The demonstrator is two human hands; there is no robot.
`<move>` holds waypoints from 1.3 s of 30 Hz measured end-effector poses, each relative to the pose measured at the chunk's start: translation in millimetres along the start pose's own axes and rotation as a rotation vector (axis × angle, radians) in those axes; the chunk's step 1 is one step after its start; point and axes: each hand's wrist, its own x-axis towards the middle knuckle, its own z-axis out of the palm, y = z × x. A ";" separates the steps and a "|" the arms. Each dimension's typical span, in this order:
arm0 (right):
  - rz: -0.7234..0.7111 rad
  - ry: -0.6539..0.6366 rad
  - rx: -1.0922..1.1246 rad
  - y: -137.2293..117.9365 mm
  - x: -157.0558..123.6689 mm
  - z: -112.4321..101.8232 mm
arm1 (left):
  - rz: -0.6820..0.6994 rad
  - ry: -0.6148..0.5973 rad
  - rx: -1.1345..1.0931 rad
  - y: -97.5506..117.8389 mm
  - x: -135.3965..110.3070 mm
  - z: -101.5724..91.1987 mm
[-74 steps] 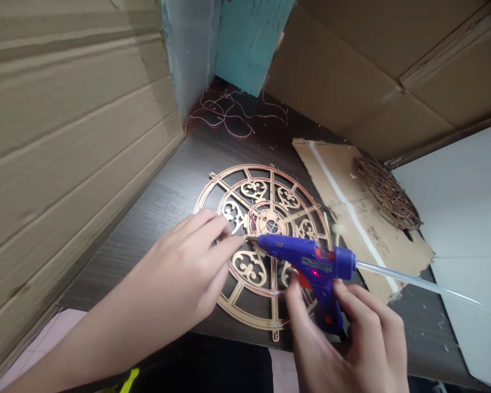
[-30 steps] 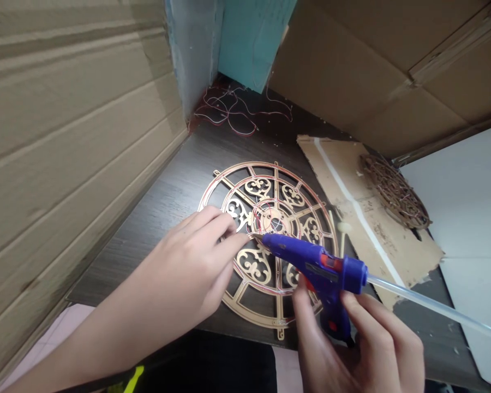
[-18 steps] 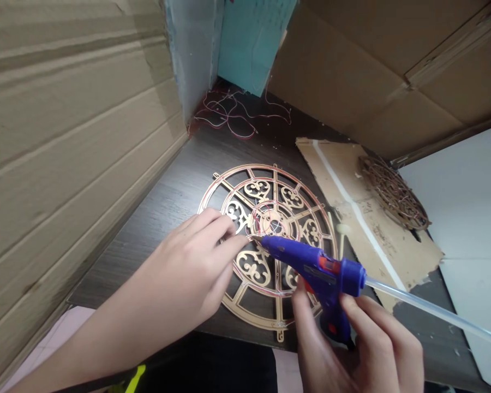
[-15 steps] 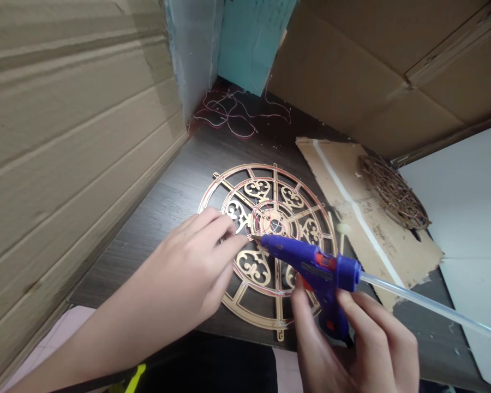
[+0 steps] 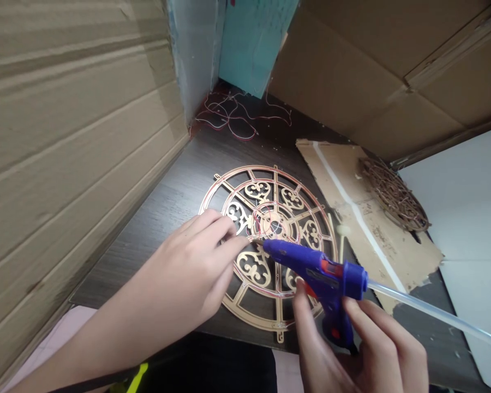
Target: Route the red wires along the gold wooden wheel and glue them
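Note:
A round, cut-out wooden frame (image 5: 280, 322) with spokes and scrolled shapes lies flat, thin red and white wires running along its rings. Above its left side, the fingertips of my left hand (image 5: 200, 262) are pinched together by the inner ring, on what looks like a thin wire (image 5: 251, 238); the fingers hide most of it. My right hand (image 5: 364, 344) is wrapped around the handle of a blue hot glue gun (image 5: 303, 259), a finger by its orange trigger. The nozzle points left, close to my left fingertips. A clear glue stick (image 5: 433, 311) protrudes from the back.
A dark wood-grain table (image 5: 155, 207) bears everything. Right of the frame lies a cardboard sheet (image 5: 343, 164) with a second wired round frame (image 5: 393, 194). Loose wires (image 5: 229, 117) tangle at the back corner. Cardboard walls (image 5: 77, 125) stand left and behind.
The glue gun has shifted slightly right and down, its nozzle staying near the left fingertips. My left hand has hardly moved.

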 end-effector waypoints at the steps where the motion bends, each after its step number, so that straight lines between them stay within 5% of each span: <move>1: 0.000 -0.012 -0.026 3.5 -0.1 -2.4 | 0.000 0.000 -0.002 -0.1 -0.3 0.1; 4: -0.012 -0.019 -0.126 24.4 3.5 -7.8 | -0.008 -0.002 -0.009 -0.5 -1.9 0.7; 7: 0.020 0.146 -0.291 51.2 16.5 -9.1 | -0.011 -0.013 -0.011 -0.9 -3.3 1.4; 11: 0.374 -0.025 -0.399 84.8 39.4 -7.1 | -0.007 -0.015 -0.017 -1.6 -3.4 1.9; 14: 0.421 -0.069 -0.468 114.2 46.0 -4.1 | -0.007 -0.010 -0.025 -2.4 -3.1 1.9; 17: 0.482 -0.269 -0.475 132.3 44.9 -2.1 | -0.003 -0.010 -0.028 -3.0 -3.8 1.7; 22: 0.340 -0.152 -0.228 88.6 57.2 -3.9 | -0.009 -0.013 -0.036 -2.8 -5.2 1.1; 25: 0.086 -0.416 0.207 46.5 77.5 0.9 | -0.008 -0.006 -0.041 -2.2 -4.3 0.3; 27: -0.059 -0.603 0.313 27.5 93.0 10.9 | -0.010 0.000 -0.042 -2.1 -3.4 0.0; 33: 0.042 -0.914 0.315 0.6 124.5 57.9 | 0.003 -0.009 -0.019 -3.1 -2.4 1.5; 39: -0.012 -0.995 0.315 -9.1 126.5 75.4 | 0.006 0.006 -0.003 -3.0 -4.8 2.9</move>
